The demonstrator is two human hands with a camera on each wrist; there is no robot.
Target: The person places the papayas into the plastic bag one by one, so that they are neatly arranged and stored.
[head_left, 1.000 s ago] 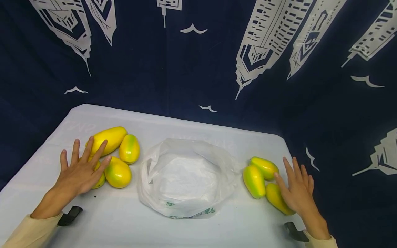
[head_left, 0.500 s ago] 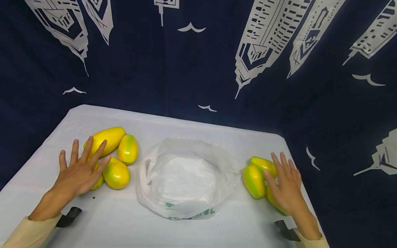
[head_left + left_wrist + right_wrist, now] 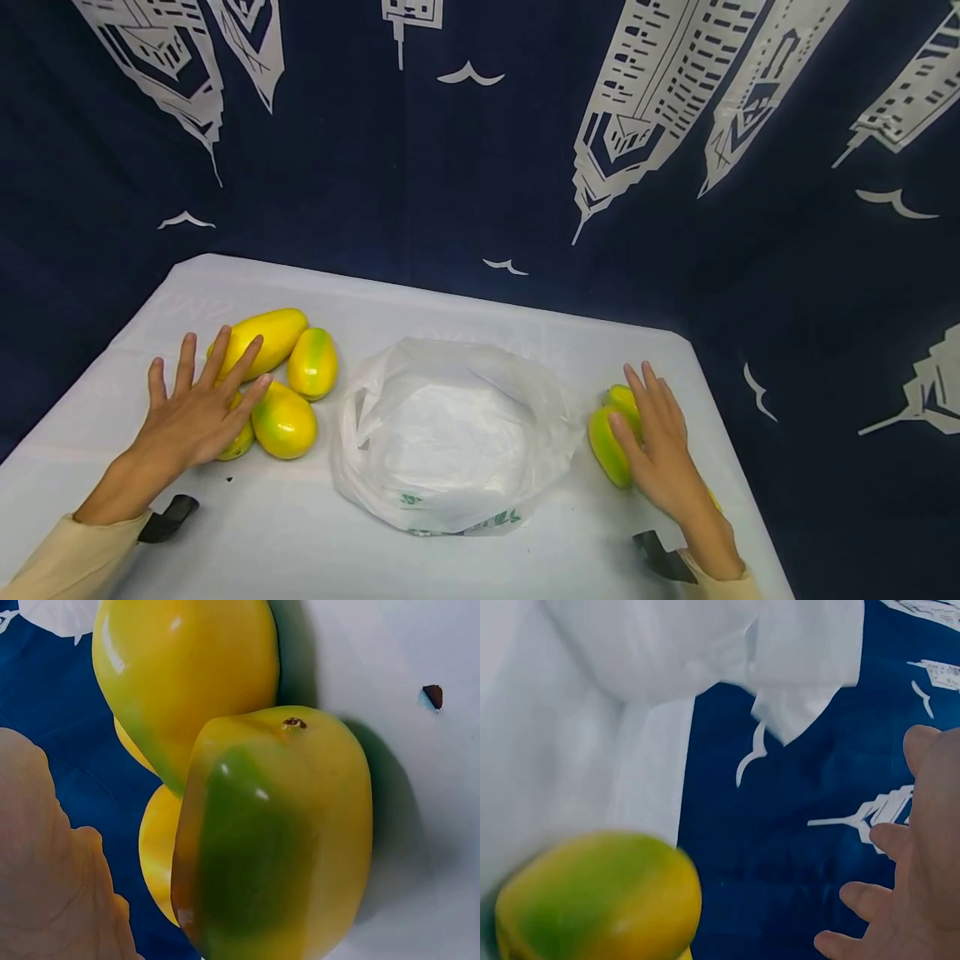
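Observation:
My left hand (image 3: 187,421) is spread with straight fingers over a group of several yellow mangoes, partly covering a long mango (image 3: 279,332). A rounder mango (image 3: 285,421) lies beside the thumb. In the left wrist view, a green-patched mango (image 3: 277,840) fills the middle, with the hand (image 3: 52,870) apart from it at the left. My right hand (image 3: 660,454), fingers extended, overlaps the right-hand mangoes in the head view; a yellow-green mango (image 3: 609,446) shows left of its thumb. The right wrist view shows a mango (image 3: 600,896) below and left of the hand (image 3: 915,877).
A translucent white plastic bag (image 3: 551,408) with green leaf prints lies with its mouth spread between the two groups. The table (image 3: 360,567) has a white cover. A dark blue cloth (image 3: 390,183) with white building prints hangs behind it. A small dark speck (image 3: 228,479) lies near the left hand.
My right hand has moved left across the right-hand mangoes, hiding more of them. My left hand, the bag and the mangoes stay where they were; the head view shifts slightly.

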